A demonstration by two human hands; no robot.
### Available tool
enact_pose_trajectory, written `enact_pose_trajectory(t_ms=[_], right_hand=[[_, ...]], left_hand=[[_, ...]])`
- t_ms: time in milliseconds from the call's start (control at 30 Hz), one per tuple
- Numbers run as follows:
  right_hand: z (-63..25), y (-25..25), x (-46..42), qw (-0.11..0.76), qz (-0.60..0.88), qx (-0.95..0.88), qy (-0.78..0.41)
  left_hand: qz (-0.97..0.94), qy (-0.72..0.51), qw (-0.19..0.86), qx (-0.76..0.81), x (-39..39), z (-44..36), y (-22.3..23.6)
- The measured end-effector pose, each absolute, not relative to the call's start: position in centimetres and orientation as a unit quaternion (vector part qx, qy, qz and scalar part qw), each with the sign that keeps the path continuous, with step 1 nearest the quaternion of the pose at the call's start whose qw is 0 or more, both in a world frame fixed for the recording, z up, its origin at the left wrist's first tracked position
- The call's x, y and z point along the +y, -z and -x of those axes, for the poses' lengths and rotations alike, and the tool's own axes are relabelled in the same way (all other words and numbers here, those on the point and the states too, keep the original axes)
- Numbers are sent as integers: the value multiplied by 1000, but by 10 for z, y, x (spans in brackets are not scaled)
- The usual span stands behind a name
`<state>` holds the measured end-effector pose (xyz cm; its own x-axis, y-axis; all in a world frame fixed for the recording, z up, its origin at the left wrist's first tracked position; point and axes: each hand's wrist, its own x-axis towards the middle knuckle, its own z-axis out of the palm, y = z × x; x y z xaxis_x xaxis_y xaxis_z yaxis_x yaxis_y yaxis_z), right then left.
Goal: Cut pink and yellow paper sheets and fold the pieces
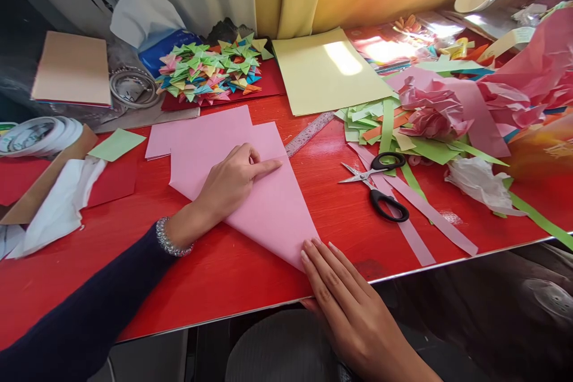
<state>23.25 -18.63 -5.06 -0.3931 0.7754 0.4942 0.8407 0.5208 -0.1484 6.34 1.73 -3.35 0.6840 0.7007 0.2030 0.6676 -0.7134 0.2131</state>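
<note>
A pink paper sheet (273, 203), folded to a triangle, lies on the red table (179, 286) with its tip pointing toward me. My left hand (230, 182) rests on the sheet, index finger stretched out and pressing the paper, the other fingers curled. My right hand (344, 298) lies flat with fingers straight, its fingertips pressing the near tip of the triangle. A second pink sheet (201, 128) lies under the folded one.
Black-handled scissors (380, 182) and pink strips (421, 215) lie to the right. Behind are a clear ruler (308, 133), a yellow sheet (326, 71), a pile of folded coloured paper pieces (210, 71), green scraps (385, 125), pink tissue (514, 89) and tape rolls (38, 134).
</note>
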Motion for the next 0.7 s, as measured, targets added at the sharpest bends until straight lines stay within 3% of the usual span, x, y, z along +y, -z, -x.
enact_pose_trajectory(t_ms=[700], right_hand=[[-231,55,-188,244,500,-827,82]], left_hand=[[-917,-134,38,375,15,-64,36]])
